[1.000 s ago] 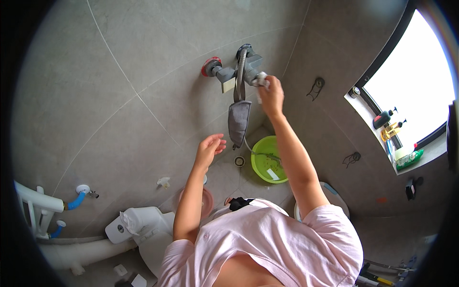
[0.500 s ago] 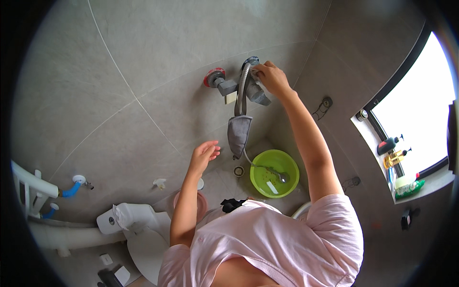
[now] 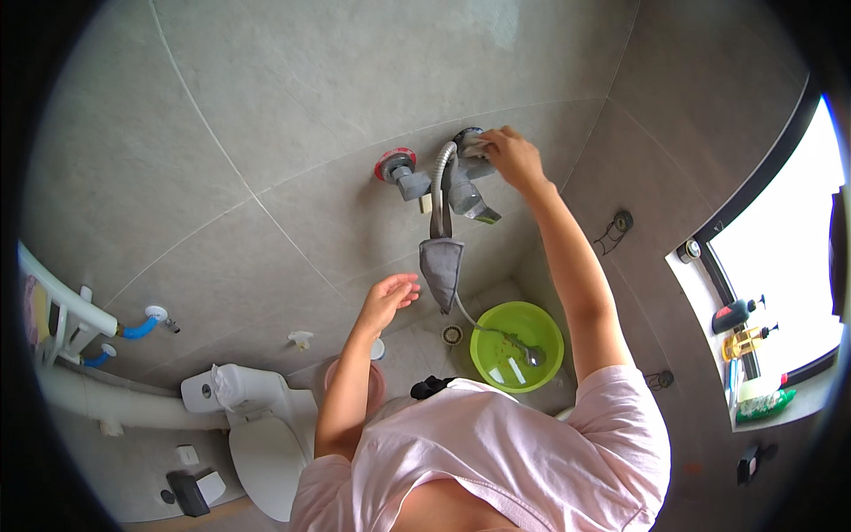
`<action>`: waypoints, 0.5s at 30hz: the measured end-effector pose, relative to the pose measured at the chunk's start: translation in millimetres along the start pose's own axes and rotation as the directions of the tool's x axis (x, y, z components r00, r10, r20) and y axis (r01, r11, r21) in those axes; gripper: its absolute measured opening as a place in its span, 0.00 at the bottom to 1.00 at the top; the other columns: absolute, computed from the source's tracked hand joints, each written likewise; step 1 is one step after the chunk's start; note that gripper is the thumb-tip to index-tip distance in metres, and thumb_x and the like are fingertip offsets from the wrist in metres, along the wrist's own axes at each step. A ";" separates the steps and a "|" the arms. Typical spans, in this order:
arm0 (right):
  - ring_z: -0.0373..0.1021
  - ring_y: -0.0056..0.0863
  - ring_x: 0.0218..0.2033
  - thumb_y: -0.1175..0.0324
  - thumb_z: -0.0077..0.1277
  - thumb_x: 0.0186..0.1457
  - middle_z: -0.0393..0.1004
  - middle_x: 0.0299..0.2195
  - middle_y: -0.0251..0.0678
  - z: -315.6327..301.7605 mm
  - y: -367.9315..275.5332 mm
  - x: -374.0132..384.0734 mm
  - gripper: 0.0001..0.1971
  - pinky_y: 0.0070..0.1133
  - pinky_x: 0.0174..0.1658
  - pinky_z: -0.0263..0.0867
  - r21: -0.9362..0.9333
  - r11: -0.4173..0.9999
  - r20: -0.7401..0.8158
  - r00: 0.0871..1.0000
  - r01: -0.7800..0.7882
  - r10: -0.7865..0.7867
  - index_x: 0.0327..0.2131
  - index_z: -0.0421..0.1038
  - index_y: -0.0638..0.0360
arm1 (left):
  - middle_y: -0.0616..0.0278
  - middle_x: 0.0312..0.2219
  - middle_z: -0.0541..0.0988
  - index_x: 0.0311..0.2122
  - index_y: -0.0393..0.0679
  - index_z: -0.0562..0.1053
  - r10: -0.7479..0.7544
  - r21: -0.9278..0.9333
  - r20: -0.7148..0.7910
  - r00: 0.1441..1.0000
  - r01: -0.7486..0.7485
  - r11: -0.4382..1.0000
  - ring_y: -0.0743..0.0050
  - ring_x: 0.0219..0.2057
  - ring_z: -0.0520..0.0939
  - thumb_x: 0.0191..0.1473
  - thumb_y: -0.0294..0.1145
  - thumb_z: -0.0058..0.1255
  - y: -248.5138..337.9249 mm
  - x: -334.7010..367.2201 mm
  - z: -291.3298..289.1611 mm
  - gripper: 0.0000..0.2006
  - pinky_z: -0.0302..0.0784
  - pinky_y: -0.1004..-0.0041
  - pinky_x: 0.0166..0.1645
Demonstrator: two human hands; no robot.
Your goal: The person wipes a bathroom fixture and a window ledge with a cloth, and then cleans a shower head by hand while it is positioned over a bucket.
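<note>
My right hand [image 3: 514, 160] is up at the wall mixer tap [image 3: 461, 191], its fingers pressing a small whitish cloth or tissue [image 3: 474, 144] against the tap's right mount. A ribbed metal shower hose [image 3: 443, 168] loops over the tap. Below the tap hangs a grey fabric pouch [image 3: 440, 270] by its strap. Just left of the pouch, my left hand [image 3: 390, 297] hovers in the air, empty, with loosely bent fingers apart. The tap's left mount [image 3: 395, 166] has a red ring behind it.
A green basin [image 3: 516, 355] on the floor holds a shower head [image 3: 534, 356]; a round drain [image 3: 452, 335] lies beside it. At left stands a white toilet [image 3: 266, 443]. Several bottles [image 3: 743, 341] line the window sill at right. A wire holder [image 3: 616, 230] is on the right wall.
The whole view has shifted, so the tap and basin appear lower. My right hand stays at the tap's right mount with the whitish cloth or tissue. My left hand still hovers beside the pouch.
</note>
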State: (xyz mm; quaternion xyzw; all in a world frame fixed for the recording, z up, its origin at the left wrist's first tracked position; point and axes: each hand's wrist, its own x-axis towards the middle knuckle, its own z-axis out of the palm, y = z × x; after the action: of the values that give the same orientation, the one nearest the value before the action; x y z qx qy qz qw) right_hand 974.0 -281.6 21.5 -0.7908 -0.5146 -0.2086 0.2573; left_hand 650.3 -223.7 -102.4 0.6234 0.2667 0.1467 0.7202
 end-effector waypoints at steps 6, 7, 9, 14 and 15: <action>0.70 0.41 0.36 0.67 0.44 0.47 0.71 0.34 0.37 -8.4 9.0 14.3 0.10 0.32 0.37 0.66 -0.004 0.975 -0.070 0.973 -0.222 0.221 0.35 0.72 0.49 | 0.61 0.36 0.76 0.46 0.40 0.70 -0.015 -0.019 -0.154 0.988 0.012 1.000 0.77 0.36 0.77 0.57 0.35 0.43 -0.6 -1.9 -3.0 0.14 0.71 0.78 0.41; 0.70 0.40 0.36 0.68 0.45 0.47 0.71 0.35 0.38 -6.3 -5.3 17.6 0.10 0.32 0.38 0.66 0.072 0.994 -0.108 0.990 -0.086 0.093 0.35 0.72 0.50 | 0.61 0.37 0.76 0.46 0.40 0.70 0.004 -0.016 -0.152 0.988 -0.007 1.000 0.77 0.36 0.77 0.57 0.35 0.43 2.6 0.6 -1.4 0.14 0.71 0.78 0.41; 0.70 0.40 0.36 0.68 0.46 0.47 0.71 0.35 0.38 -1.1 -14.4 22.4 0.10 0.31 0.38 0.66 0.147 0.987 -0.155 0.987 0.061 -0.038 0.35 0.72 0.50 | 0.61 0.37 0.76 0.45 0.40 0.70 0.025 -0.013 -0.158 0.987 -0.027 1.000 0.78 0.36 0.76 0.57 0.35 0.43 9.1 4.7 3.0 0.14 0.71 0.78 0.41; 0.69 0.41 0.36 0.68 0.45 0.47 0.72 0.33 0.37 19.8 13.0 33.0 0.09 0.32 0.38 0.66 0.198 0.979 -0.058 0.997 -0.046 0.059 0.34 0.72 0.49 | 0.63 0.37 0.75 0.45 0.41 0.70 0.058 -0.004 -0.084 0.995 -0.059 0.998 0.79 0.37 0.76 0.58 0.35 0.42 15.2 -0.2 2.6 0.13 0.70 0.79 0.42; 0.70 0.41 0.35 0.68 0.45 0.47 0.72 0.34 0.37 14.9 14.7 35.8 0.10 0.32 0.38 0.66 0.131 0.984 -0.038 0.991 -0.119 0.125 0.34 0.73 0.49 | 0.63 0.37 0.76 0.45 0.41 0.70 0.061 0.001 -0.090 0.994 -0.062 0.998 0.79 0.37 0.76 0.58 0.35 0.42 14.0 -2.5 -2.1 0.13 0.70 0.79 0.42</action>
State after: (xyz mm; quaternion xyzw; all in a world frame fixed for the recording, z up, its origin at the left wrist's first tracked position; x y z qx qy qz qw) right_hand 1002.3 -251.9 28.3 -0.7977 -0.4716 -0.1772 0.3316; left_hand 648.8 -220.9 -88.3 0.6235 0.2793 0.1969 0.7032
